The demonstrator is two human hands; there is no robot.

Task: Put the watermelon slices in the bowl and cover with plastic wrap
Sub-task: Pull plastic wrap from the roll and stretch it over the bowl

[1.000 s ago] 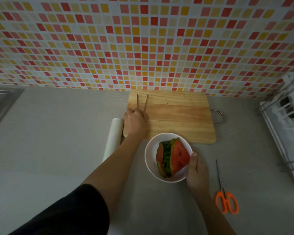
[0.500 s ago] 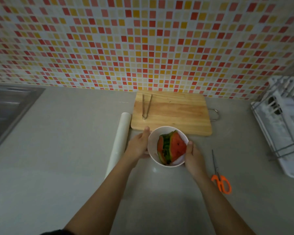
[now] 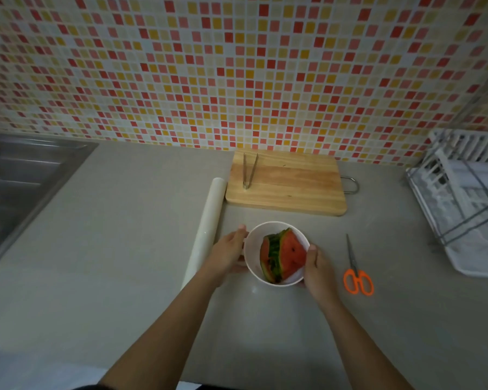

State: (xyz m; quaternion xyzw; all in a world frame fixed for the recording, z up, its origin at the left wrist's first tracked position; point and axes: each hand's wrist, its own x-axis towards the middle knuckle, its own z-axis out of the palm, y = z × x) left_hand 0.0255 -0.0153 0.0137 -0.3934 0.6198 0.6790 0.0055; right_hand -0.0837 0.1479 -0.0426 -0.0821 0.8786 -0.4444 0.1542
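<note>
A white bowl (image 3: 254, 243) sits on the grey counter, with red watermelon slices (image 3: 283, 256) standing on edge inside it, green rinds together. My left hand (image 3: 228, 253) cups the bowl's left side and my right hand (image 3: 317, 267) grips its right rim. A white roll of plastic wrap (image 3: 207, 223) lies just left of my left hand, reaching up toward the board's corner. No wrap lies over the bowl.
A wooden cutting board (image 3: 293, 184) with metal tongs (image 3: 250, 170) lies behind the bowl. Orange-handled scissors (image 3: 357, 273) rest to the right. A white dish rack (image 3: 468, 201) fills the far right; a steel sink (image 3: 20, 178) is at the left. Tiled wall behind.
My left hand let go of the tongs on the board and came to the bowl's left side. With both hands on it, the bowl has come off the board's edge toward me.
</note>
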